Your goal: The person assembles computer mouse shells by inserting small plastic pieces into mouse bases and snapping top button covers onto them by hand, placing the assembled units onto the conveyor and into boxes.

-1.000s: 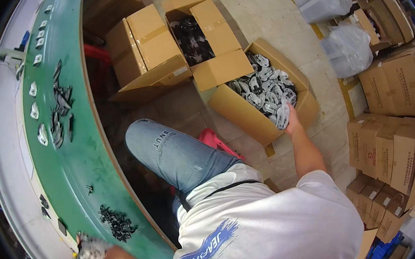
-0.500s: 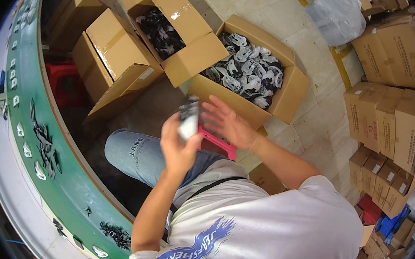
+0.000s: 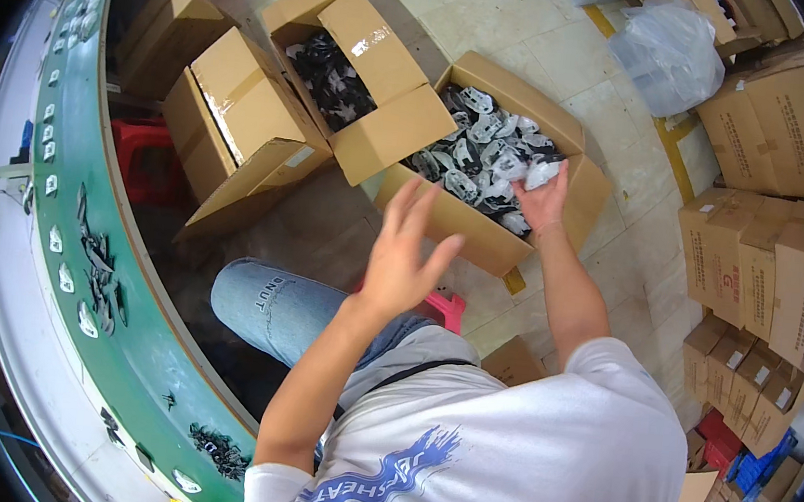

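Observation:
My right hand [image 3: 544, 202] reaches into the right side of an open cardboard box [image 3: 589, 196]. Its fingers are closed round a white plastic part [image 3: 541, 173], a small curved shell. Beneath and beside it, the box is filled with a heap of similar white and black plastic parts [image 3: 475, 147]. My left hand [image 3: 408, 259] is held in the air above my knee, short of the box's near wall. Its fingers are spread and nothing is in them.
A second open box [image 3: 397, 47] holds dark parts, beside a partly closed carton [image 3: 243, 91]. On my left runs a green worktop [image 3: 139, 322] with black strips and white parts. Stacked cartons [image 3: 741, 245] line the right; a pink stool [image 3: 450, 306] is by my legs.
The black-and-white part that was in my left hand is gone from it, and that hand has opened. My right hand has moved right and forward into the box and grasped a white part.

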Tool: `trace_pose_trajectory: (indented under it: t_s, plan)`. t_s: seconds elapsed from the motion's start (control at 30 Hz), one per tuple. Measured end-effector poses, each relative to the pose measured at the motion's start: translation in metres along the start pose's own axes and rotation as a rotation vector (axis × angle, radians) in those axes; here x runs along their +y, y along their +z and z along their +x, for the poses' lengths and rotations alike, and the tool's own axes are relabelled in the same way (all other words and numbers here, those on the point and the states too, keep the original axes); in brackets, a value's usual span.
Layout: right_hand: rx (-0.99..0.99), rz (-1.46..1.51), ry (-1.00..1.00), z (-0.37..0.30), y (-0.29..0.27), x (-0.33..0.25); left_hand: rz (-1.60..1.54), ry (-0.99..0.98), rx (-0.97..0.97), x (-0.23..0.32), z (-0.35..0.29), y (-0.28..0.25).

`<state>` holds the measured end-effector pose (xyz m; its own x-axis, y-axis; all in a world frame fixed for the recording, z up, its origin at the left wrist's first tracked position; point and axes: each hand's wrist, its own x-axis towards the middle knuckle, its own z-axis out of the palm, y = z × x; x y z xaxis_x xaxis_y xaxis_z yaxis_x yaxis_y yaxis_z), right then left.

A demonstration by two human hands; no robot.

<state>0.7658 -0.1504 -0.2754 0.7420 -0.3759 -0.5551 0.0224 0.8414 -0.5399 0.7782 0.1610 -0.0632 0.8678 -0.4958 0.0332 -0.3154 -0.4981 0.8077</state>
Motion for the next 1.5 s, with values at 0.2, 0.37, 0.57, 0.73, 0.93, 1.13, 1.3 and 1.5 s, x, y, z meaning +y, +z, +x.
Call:
trace_pose_trajectory:
  t_s: [0.2,0.37,0.57,0.73,0.93,1.13,1.3,1.5]
  plan:
    - [0.348,-0.217,0.310,0.061,-0.067,0.021,0.024,-0.375,0.290,-0.044,-0.172,-0.078]
    - [0.242,-0.686,0.442,0.066,-0.098,0.111,-0.161,-0.702,0.892,-0.022,-0.269,-0.113]
    - [-0.003,-1.063,0.725,-0.003,-0.042,0.209,-0.226,-0.670,1.318,0.000,-0.322,-0.108]
    - [-0.476,-1.616,0.713,-0.028,0.002,0.228,-0.241,-0.574,1.474,-0.007,-0.358,-0.101]
    - [-0.680,-1.926,0.648,-0.023,0.063,0.246,-0.021,-0.500,1.706,0.016,-0.436,-0.111]
    - [-1.057,-2.119,-0.004,0.013,0.124,0.295,0.067,-0.611,2.055,0.008,-0.563,-0.107]
    - [-1.164,-1.421,-0.155,-0.140,0.240,0.347,0.045,-0.799,2.261,0.005,-0.675,-0.149]
    - [-1.307,-1.224,-0.359,-0.266,0.326,0.365,0.130,-0.882,2.186,-0.088,-0.783,-0.230]
